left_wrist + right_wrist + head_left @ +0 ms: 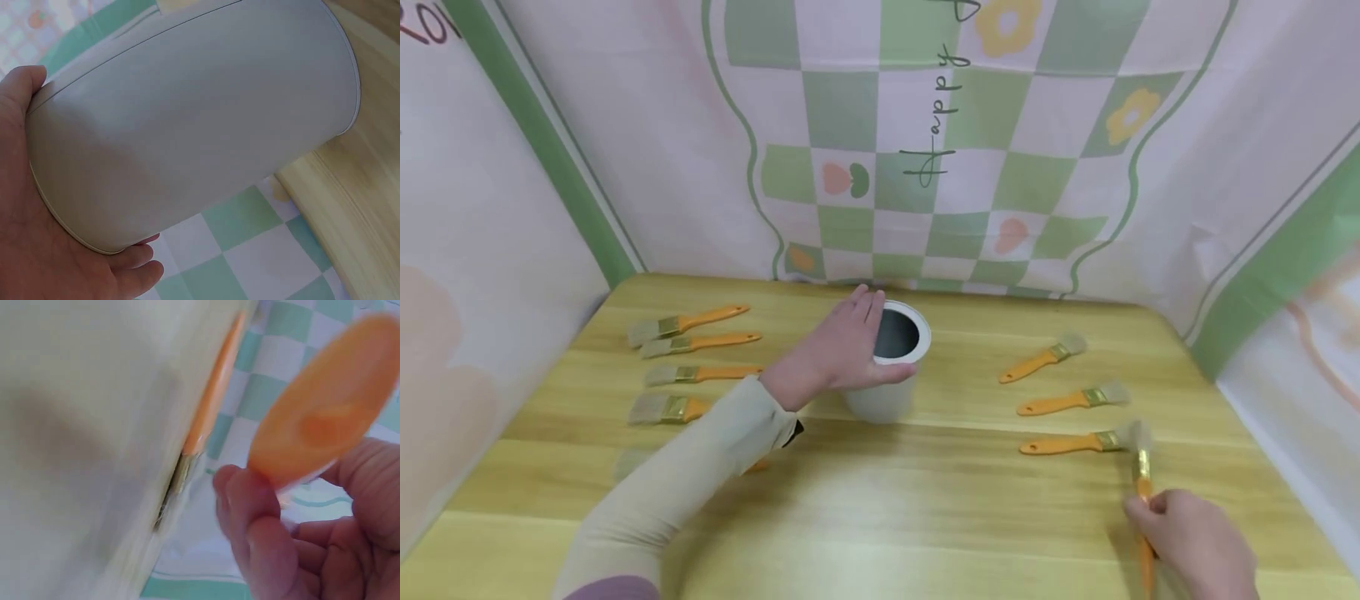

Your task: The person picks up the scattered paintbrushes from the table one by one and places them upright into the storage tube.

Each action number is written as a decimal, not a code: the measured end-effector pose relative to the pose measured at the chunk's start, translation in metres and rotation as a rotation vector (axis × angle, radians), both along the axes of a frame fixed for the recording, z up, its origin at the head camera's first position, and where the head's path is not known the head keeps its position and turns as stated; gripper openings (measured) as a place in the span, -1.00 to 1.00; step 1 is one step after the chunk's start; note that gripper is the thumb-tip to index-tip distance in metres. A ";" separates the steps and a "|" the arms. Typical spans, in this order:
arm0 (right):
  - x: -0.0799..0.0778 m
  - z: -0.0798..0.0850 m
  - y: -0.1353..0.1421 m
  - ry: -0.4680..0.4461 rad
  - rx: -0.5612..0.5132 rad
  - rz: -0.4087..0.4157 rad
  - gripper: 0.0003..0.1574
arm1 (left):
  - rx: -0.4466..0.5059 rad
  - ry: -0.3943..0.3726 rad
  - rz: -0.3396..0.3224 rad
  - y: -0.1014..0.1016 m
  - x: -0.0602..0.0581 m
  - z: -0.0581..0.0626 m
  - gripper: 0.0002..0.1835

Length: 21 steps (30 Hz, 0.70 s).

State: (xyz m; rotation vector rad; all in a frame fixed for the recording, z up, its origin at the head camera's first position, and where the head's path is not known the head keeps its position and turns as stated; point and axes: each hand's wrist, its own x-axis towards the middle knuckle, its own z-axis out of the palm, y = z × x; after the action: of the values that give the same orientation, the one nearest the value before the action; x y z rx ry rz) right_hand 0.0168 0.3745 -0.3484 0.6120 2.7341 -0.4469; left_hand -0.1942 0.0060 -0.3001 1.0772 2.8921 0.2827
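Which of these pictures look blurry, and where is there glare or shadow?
Right wrist view: the brush in the right hand is soft and smeared; head view: a pale sheen lies on the near middle of the table, with a shadow beside the left sleeve; left wrist view: the cup has fairly crisp edges, shaded near the left hand.

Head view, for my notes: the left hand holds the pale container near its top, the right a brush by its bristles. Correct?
Wrong on the brush: the head view shows the right hand holding it by its orange handle. The left hand does hold the pale container near its top.
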 end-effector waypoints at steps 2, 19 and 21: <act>-0.005 0.004 0.002 0.060 0.006 0.022 -0.52 | -0.005 -0.002 0.005 0.001 0.002 0.002 0.19; -0.012 0.018 -0.011 0.589 -0.211 -0.192 -0.50 | -0.005 0.002 0.018 0.001 0.004 0.002 0.19; -0.012 0.019 -0.013 0.611 -0.239 -0.206 -0.53 | -0.004 -0.002 0.013 0.001 0.004 0.002 0.19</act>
State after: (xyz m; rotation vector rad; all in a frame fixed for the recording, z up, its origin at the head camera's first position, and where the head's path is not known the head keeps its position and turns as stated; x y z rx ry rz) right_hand 0.0051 0.3619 -0.3297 0.8004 3.1044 -1.1601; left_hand -0.1899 0.0072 -0.2981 1.0570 2.8975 0.2790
